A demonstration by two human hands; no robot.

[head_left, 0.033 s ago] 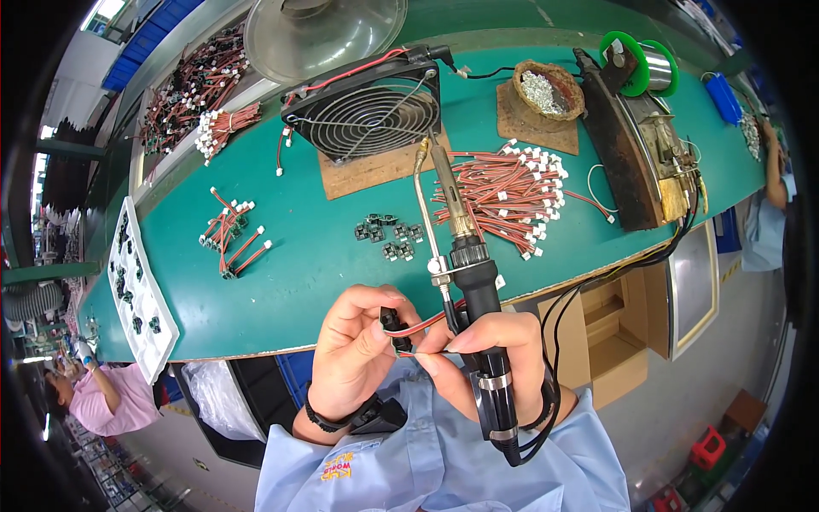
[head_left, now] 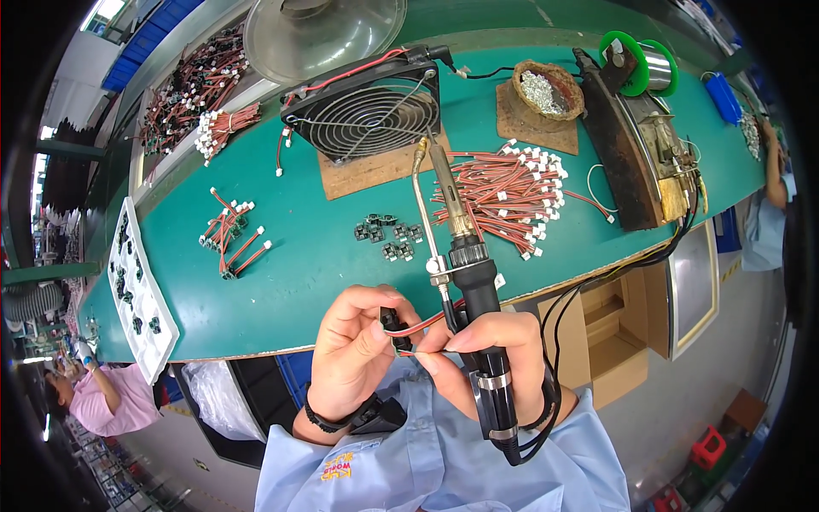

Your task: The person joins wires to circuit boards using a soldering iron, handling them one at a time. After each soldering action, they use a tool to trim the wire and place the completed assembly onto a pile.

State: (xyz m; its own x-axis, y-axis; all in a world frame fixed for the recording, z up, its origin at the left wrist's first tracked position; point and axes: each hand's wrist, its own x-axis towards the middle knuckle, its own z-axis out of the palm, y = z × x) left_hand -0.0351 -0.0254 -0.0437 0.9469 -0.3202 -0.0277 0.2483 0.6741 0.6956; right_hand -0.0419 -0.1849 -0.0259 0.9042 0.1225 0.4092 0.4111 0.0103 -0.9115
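Observation:
My left hand (head_left: 357,343) pinches a small black electronic part (head_left: 392,322) between thumb and fingers. A red and black wire lead (head_left: 429,322) runs from beside that part to my right hand (head_left: 503,352). Wrapped in the right hand is a soldering iron (head_left: 479,294) with a metal feed tube, its tip pointing away from me over the bench. The right thumb and a finger also pinch a wire end near the part. Several black parts (head_left: 388,232) lie beyond my hands, left of a pile of red and black wire leads with white connectors (head_left: 512,192).
A fan (head_left: 367,115) stands at the back, with a bowl of solder bits (head_left: 546,92) to its right. Far right are a soldering stand (head_left: 627,145) and solder spool (head_left: 655,68). Wired parts (head_left: 229,230) and a white tray (head_left: 141,299) are at left.

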